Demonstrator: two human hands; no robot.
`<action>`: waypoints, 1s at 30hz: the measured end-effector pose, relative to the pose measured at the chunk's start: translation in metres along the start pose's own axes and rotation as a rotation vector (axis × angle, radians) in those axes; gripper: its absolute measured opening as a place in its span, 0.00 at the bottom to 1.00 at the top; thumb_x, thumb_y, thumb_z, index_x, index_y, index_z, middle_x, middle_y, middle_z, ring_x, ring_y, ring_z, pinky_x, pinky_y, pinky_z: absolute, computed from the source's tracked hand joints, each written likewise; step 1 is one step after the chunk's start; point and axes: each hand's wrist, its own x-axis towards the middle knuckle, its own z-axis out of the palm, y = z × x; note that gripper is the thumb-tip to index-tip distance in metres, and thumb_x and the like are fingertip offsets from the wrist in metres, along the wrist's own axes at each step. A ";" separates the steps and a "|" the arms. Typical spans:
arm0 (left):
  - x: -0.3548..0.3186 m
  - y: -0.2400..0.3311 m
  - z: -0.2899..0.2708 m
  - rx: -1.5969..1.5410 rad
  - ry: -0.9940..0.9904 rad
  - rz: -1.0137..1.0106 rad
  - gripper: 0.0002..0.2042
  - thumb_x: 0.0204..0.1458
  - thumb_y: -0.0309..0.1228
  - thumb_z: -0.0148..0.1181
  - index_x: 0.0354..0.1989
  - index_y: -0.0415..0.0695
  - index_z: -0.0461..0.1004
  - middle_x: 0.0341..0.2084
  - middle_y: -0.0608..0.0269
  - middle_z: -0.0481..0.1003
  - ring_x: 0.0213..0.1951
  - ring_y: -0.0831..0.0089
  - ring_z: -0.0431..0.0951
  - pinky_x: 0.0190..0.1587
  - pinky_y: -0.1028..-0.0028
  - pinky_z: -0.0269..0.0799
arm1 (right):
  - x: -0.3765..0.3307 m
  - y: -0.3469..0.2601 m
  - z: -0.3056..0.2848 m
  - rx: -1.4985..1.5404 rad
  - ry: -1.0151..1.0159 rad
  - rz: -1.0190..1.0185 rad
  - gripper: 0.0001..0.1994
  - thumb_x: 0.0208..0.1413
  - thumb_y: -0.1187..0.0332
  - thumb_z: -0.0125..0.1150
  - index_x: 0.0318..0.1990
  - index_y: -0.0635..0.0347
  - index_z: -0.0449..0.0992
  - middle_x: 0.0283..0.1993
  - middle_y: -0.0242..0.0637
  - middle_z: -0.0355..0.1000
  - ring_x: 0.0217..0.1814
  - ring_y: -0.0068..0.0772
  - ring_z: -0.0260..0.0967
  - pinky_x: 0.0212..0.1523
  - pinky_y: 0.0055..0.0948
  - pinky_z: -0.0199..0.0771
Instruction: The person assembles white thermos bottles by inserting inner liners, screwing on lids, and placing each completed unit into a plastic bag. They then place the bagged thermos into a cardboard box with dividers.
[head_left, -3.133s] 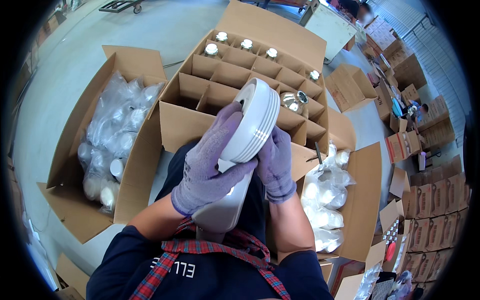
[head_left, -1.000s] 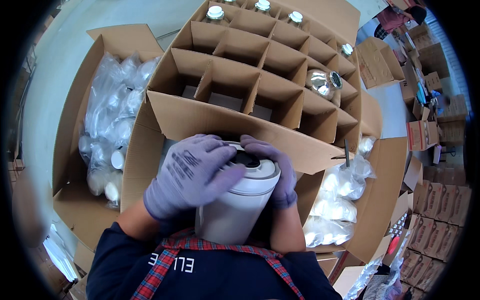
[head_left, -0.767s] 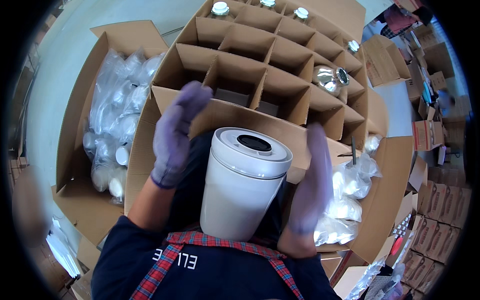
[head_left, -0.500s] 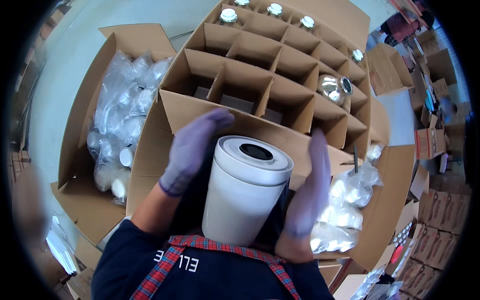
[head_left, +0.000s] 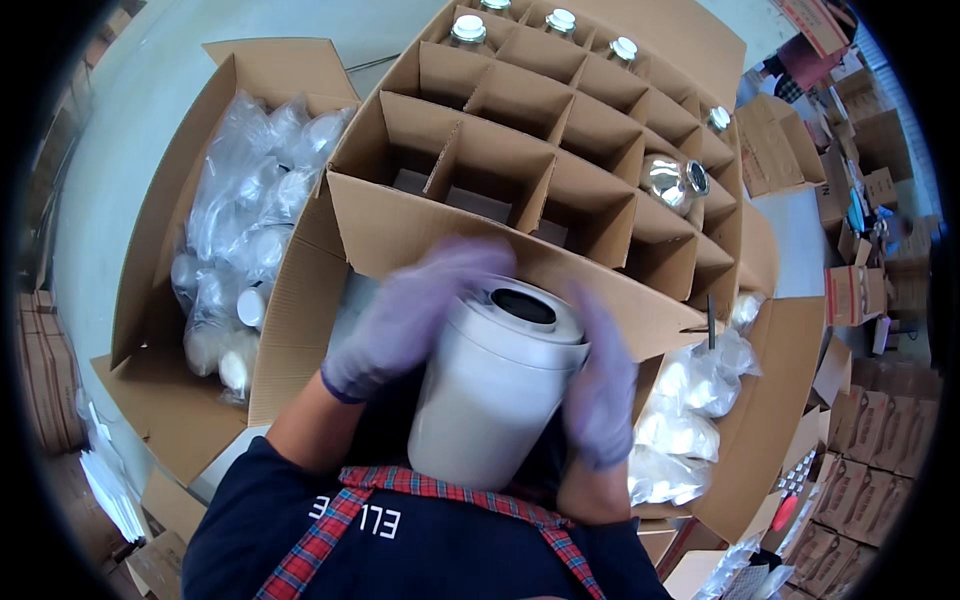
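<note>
A white cylindrical canister (head_left: 490,400) stands upright against my body, its lid (head_left: 560,320) having a dark oval centre. My left hand (head_left: 425,315), in a pale purple glove, is at the canister's upper left side, fingers stretched toward the lid and blurred. On the opposite side my gloved right hand (head_left: 603,385) lies close along the canister, its fingers extended upward and also smeared. Whether either palm presses on the canister cannot be told. Just beyond is a large cardboard box (head_left: 430,230) with dividers; a silvery glass bottle (head_left: 672,182) leans in one cell.
Several white-capped bottles (head_left: 468,32) stand in the divided box's far cells. An open carton (head_left: 150,250) at left holds plastic-wrapped white items (head_left: 235,240); another carton (head_left: 770,400) at right holds similar bagged items (head_left: 690,425). Stacked brown boxes (head_left: 870,440) line the far right.
Both hands have moved inward to the canister from apart, the left going right over its upper side. The canister has barely shifted, while the view has tilted slightly.
</note>
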 end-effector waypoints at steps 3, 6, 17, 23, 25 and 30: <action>-0.004 -0.029 0.005 -0.055 -0.124 -0.472 0.19 0.63 0.33 0.45 0.53 0.34 0.76 0.56 0.43 0.74 0.60 0.54 0.73 0.65 0.66 0.63 | -0.011 -0.045 -0.013 -0.125 -0.193 -0.509 0.33 0.59 0.48 0.54 0.64 0.66 0.66 0.62 0.61 0.66 0.64 0.61 0.66 0.65 0.56 0.61; -0.006 -0.007 0.007 -0.091 -0.024 -0.212 0.20 0.64 0.34 0.43 0.53 0.33 0.76 0.54 0.41 0.75 0.59 0.52 0.73 0.65 0.66 0.63 | -0.001 -0.016 -0.008 -0.088 -0.136 -0.135 0.34 0.54 0.54 0.57 0.65 0.67 0.63 0.63 0.60 0.65 0.63 0.62 0.66 0.63 0.52 0.64; -0.040 -0.021 0.017 -0.955 0.248 -0.498 0.24 0.67 0.34 0.44 0.69 0.40 0.57 0.63 0.54 0.65 0.65 0.65 0.65 0.68 0.66 0.59 | 0.011 -0.009 -0.024 0.136 -0.417 -0.666 0.14 0.63 0.67 0.53 0.51 0.64 0.76 0.58 0.46 0.72 0.59 0.50 0.69 0.56 0.46 0.70; -0.057 0.062 0.039 -0.245 -0.312 -0.373 0.14 0.56 0.30 0.50 0.33 0.33 0.80 0.32 0.49 0.81 0.35 0.60 0.82 0.44 0.67 0.76 | -0.070 -0.113 -0.071 -0.182 -0.526 -0.730 0.15 0.49 0.65 0.60 0.45 0.58 0.77 0.58 0.39 0.67 0.57 0.42 0.67 0.58 0.41 0.71; -0.087 0.077 0.043 -0.084 0.000 -0.448 0.11 0.54 0.25 0.50 0.29 0.32 0.79 0.34 0.47 0.81 0.33 0.61 0.82 0.40 0.68 0.76 | -0.090 -0.107 -0.083 -0.300 -0.522 -0.688 0.15 0.50 0.66 0.60 0.45 0.58 0.77 0.59 0.39 0.67 0.57 0.41 0.68 0.57 0.37 0.72; -0.142 0.093 0.044 -0.019 0.062 -0.334 0.09 0.51 0.25 0.58 0.23 0.32 0.75 0.40 0.41 0.80 0.36 0.58 0.84 0.40 0.66 0.77 | -0.108 -0.072 -0.102 -0.192 -0.537 -0.463 0.19 0.49 0.68 0.63 0.50 0.60 0.76 0.59 0.43 0.68 0.54 0.42 0.70 0.55 0.38 0.74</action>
